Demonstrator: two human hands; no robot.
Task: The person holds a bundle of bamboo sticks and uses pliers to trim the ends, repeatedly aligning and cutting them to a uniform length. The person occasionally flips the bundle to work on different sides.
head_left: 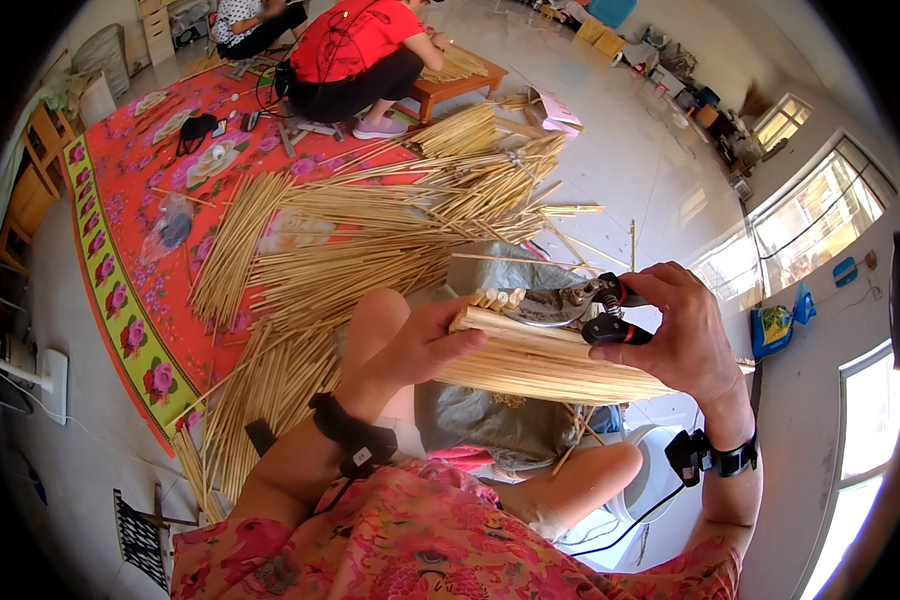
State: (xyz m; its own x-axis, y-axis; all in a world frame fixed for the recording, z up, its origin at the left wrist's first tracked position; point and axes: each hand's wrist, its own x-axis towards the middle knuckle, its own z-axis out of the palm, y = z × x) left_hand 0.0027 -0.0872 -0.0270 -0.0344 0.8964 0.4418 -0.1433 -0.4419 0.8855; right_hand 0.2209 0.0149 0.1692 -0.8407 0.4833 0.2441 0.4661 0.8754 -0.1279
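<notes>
In front of my lap, my left hand (pixel 422 347) is closed around one end of a bundle of thin pale-yellow stalks (pixel 560 362), its thumb lying along the near side. The bundle stretches to the right, below my right hand (pixel 688 325). That hand is wrapped around the black handles of pruning shears (pixel 573 302). The handles stand apart. The metal blades point left toward the cut stalk ends by my left fingers; whether they touch a stalk I cannot tell. A grey sheet (pixel 450 415) covers something under the bundle.
Loose stalks (pixel 355 270) lie in large heaps ahead and left, on a red flowered mat (pixel 130 250). A person in a red shirt (pixel 345 40) crouches at a low wooden table (pixel 460 82). A white bucket (pixel 655 470) stands near my right knee.
</notes>
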